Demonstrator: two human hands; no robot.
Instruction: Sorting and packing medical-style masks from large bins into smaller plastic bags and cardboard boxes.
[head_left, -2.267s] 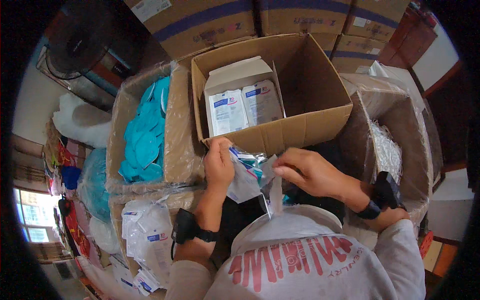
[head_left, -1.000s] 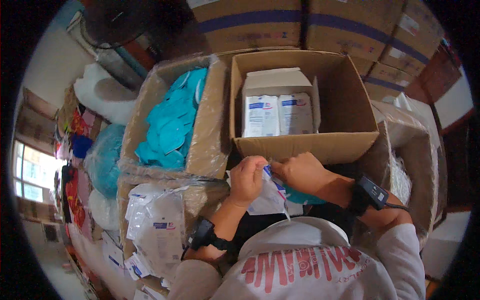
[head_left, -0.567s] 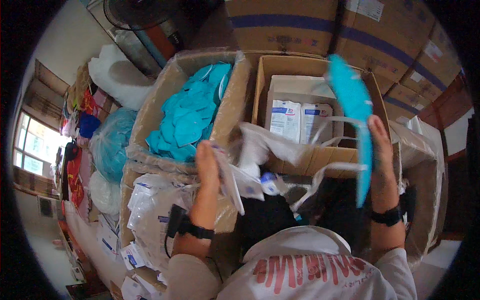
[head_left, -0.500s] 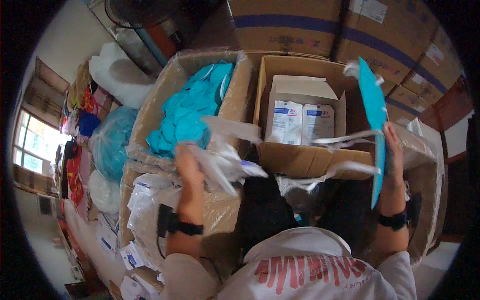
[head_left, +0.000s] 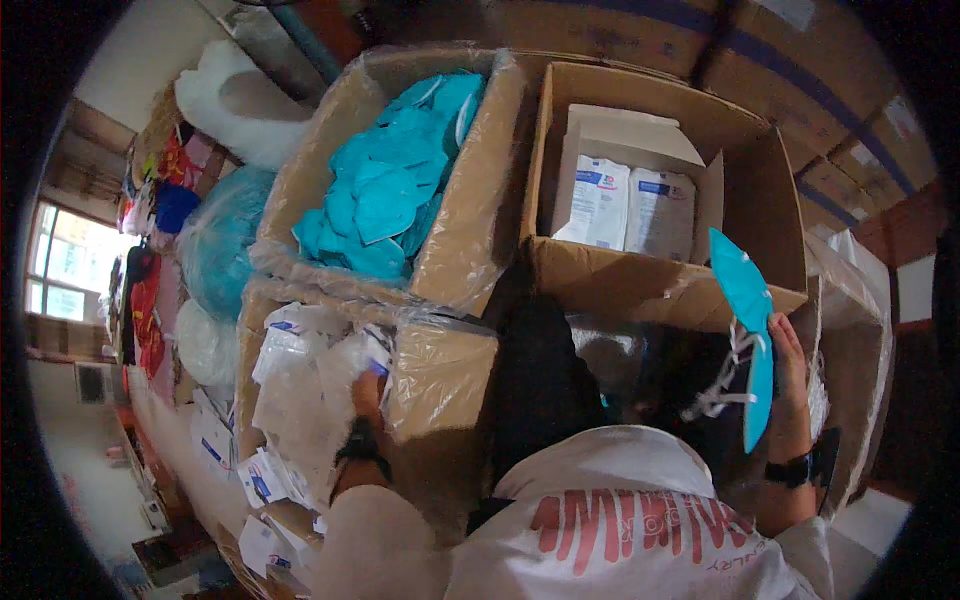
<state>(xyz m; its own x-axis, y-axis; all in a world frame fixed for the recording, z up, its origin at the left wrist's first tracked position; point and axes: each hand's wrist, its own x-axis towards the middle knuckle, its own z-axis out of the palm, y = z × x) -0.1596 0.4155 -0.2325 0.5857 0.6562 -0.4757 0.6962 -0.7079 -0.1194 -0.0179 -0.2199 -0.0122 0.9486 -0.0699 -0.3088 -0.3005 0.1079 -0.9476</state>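
Observation:
On the right, my right hand [head_left: 789, 350] is closed on the edge of a teal folded face mask [head_left: 741, 285], held upright with its white ear straps dangling to the left. My left hand [head_left: 369, 396] reaches down into a plastic-lined carton [head_left: 445, 375] at the lower left, among white printed pouches [head_left: 290, 335]. Its fingers are hidden by the pouches and the shadow, so what it grips, if anything, does not show. Ahead of it, a heap of teal masks [head_left: 385, 185] fills another plastic-lined carton [head_left: 470, 185].
A brown carton [head_left: 665, 285] in front holds a smaller open box [head_left: 630, 125] with white pouches standing in it. Another lined carton [head_left: 860, 350] stands at the far right. Stacked cartons [head_left: 620, 40] line the back. Bagged teal material [head_left: 225, 245] sits at the left.
My left hand has moved down and left from over the cartons into the pouch carton; the white wrappers it carried are no longer distinct. My right hand has lowered the mask slightly.

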